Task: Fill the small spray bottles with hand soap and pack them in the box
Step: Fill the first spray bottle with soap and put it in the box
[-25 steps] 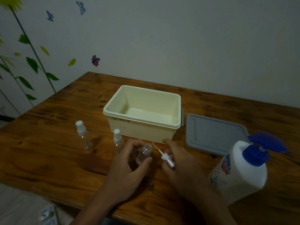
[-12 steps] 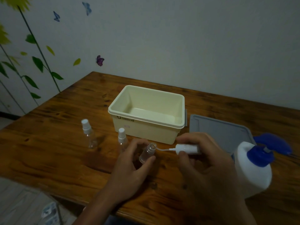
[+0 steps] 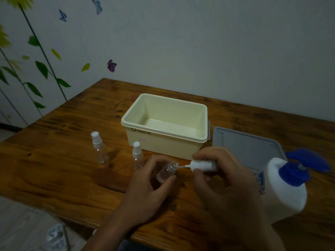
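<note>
My left hand (image 3: 148,185) grips a small clear bottle (image 3: 166,172) with no cap, tilted to the right on the wooden table (image 3: 72,169). My right hand (image 3: 223,178) pinches its white spray head (image 3: 203,165) sideways, and the thin dip tube points into the bottle's mouth. Two more small capped spray bottles stand upright to the left, one (image 3: 98,150) farther out and one (image 3: 136,155) just behind my left hand. The cream box (image 3: 163,136) stands open and empty behind the hands. A big white hand soap bottle (image 3: 284,191) with a blue pump stands at the right.
The box's grey lid (image 3: 246,149) lies flat on the table to the right of the box, behind the soap bottle. The table's near edge runs under my forearms. A wall with leaf and butterfly stickers rises behind the table.
My right hand lifted the spray head off the table and turned it sideways, bringing the dip tube to the bottle's mouth. My left hand kept its hold on the bottle.
</note>
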`<state>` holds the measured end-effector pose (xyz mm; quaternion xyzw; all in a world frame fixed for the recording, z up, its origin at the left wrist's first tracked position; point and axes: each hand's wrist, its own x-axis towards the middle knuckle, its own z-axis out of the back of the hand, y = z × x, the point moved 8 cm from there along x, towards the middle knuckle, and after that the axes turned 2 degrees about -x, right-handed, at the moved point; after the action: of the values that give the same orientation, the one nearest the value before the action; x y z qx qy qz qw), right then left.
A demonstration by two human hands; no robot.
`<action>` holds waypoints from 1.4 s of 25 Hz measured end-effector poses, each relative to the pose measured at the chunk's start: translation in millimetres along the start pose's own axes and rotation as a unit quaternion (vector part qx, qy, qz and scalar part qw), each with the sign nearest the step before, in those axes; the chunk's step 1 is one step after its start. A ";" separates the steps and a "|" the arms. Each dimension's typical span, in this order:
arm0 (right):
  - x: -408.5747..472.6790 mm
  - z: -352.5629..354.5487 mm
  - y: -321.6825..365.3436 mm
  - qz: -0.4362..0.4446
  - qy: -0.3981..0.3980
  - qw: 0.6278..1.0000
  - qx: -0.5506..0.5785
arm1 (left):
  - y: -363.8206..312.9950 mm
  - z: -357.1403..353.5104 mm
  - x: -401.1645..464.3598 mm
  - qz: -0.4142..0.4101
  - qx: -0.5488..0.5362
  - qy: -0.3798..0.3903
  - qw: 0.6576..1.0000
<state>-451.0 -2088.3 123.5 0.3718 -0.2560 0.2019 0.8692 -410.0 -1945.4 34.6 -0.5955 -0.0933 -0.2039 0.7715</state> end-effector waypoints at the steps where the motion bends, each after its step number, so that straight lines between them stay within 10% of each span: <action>1: 0.5 -3.3 -0.2 0.001 0.007 1.000 -0.002 | -0.9 -0.4 -0.3 -0.002 0.003 0.002 1.000; 16: 13.1 -43.0 -10.6 0.003 0.199 0.980 0.002 | -3.1 -3.6 -0.7 -0.014 -0.028 0.029 0.999; 35: -1.4 -37.5 -27.8 -0.084 0.090 0.992 0.033 | -2.1 -5.5 -2.7 -0.016 -0.013 0.042 0.999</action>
<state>-425.9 -2078.3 85.4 0.4004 -0.1379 0.1690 0.8900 -413.9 -1950.6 33.9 -0.5951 -0.0673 -0.2422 0.7633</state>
